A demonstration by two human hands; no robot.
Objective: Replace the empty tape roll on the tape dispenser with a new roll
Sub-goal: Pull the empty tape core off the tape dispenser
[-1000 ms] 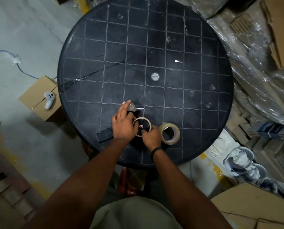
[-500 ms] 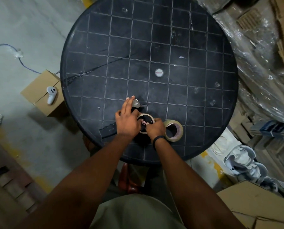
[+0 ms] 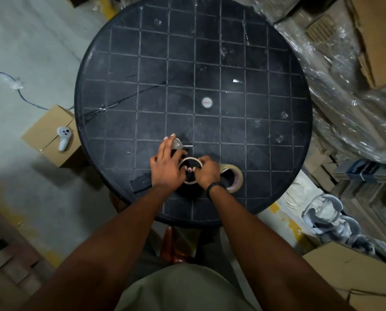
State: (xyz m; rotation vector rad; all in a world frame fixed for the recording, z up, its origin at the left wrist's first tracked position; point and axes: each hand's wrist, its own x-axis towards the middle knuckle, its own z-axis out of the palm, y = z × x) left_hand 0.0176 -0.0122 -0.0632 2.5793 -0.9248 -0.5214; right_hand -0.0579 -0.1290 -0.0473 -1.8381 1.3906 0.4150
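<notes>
A black tape dispenser (image 3: 142, 181) lies flat near the front edge of the round black table (image 3: 210, 63). My left hand (image 3: 166, 166) presses down on its body, fingers spread toward its metal blade end (image 3: 178, 143). The empty cardboard core (image 3: 190, 161) sits on the dispenser's hub. My right hand (image 3: 207, 170) grips that core at its right rim, fingertips inside the ring. The new roll of clear tape (image 3: 236, 179) lies flat on the table just right of my right wrist.
A cardboard box (image 3: 46, 135) with a white controller (image 3: 63, 138) on it stands on the floor left of the table. Plastic-wrapped cardboard stacks (image 3: 344, 86) crowd the right side. More boxes (image 3: 356, 272) sit at bottom right.
My right hand has moved up around the core's right rim, and my left hand has slid slightly forward on the dispenser. The new roll stays put.
</notes>
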